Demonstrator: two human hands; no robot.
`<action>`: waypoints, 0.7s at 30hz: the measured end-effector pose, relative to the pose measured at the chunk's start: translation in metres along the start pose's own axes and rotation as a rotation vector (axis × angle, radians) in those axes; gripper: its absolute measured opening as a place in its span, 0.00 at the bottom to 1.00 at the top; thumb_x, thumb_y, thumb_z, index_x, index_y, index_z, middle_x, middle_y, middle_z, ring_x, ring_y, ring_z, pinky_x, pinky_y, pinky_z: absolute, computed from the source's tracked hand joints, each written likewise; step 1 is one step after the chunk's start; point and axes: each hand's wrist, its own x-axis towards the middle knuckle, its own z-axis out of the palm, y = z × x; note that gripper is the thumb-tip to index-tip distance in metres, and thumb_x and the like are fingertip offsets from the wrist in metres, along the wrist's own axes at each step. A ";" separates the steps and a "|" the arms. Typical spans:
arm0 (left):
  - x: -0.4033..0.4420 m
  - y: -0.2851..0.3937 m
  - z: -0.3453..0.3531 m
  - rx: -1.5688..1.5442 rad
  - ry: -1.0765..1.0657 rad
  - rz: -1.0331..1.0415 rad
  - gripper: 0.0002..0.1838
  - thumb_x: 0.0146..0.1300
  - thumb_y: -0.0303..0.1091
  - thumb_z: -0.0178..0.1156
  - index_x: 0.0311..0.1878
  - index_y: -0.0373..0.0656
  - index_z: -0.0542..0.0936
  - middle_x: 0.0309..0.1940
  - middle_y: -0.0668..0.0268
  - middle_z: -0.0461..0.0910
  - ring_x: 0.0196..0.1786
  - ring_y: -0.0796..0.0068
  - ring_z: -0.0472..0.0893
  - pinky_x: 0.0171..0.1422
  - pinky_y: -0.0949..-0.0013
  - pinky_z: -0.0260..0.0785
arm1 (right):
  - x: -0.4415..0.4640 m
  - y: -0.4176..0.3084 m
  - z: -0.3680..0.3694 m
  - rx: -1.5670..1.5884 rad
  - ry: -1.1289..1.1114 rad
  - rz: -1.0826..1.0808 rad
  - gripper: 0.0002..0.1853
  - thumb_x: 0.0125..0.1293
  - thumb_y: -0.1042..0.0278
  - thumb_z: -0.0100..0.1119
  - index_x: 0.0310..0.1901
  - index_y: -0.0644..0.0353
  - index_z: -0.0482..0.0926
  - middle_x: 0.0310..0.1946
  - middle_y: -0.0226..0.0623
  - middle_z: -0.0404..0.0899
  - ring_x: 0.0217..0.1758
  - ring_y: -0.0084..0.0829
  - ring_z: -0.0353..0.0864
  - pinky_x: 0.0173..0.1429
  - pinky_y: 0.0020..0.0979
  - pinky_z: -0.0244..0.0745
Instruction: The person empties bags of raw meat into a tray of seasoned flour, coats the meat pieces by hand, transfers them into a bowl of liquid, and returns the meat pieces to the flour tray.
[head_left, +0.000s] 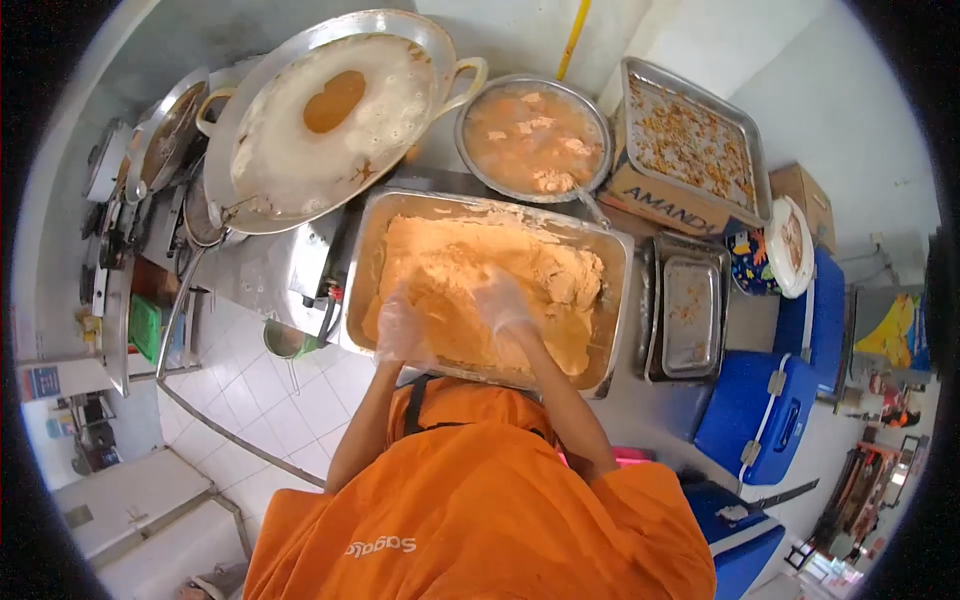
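A large metal tray (pixel 617 300) holds a deep bed of orange-tinted flour (pixel 470 245), heaped and lumpy toward the right. Inside the tray's left part is my left hand (pixel 402 325), in a clear plastic glove, touching the flour near the front wall. My right hand (pixel 502 302), gloved likewise, reaches into the flour near the middle. Motion blur and flour hide the fingers of both hands, so I cannot make out whether they hold anything. Just behind the tray stands a round metal bowl (pixel 465 150) with pale orange pieces in cloudy liquid.
A big two-handled wok (pixel 225 190) of foaming oil sits back left. On the right are a crumb-strewn tray (pixel 690 140) on a cardboard box (pixel 650 195), stacked small metal trays (pixel 690 315) and a blue cooler (pixel 755 415). A green-rimmed strainer (pixel 285 340) hangs at left.
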 end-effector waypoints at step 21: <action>0.012 0.027 -0.070 -0.701 -0.010 -0.044 0.08 0.62 0.32 0.65 0.34 0.36 0.86 0.29 0.44 0.83 0.34 0.47 0.85 0.38 0.57 0.76 | 0.048 -0.068 0.024 -0.211 0.420 -0.432 0.11 0.68 0.63 0.57 0.41 0.60 0.84 0.34 0.47 0.84 0.40 0.44 0.85 0.41 0.42 0.80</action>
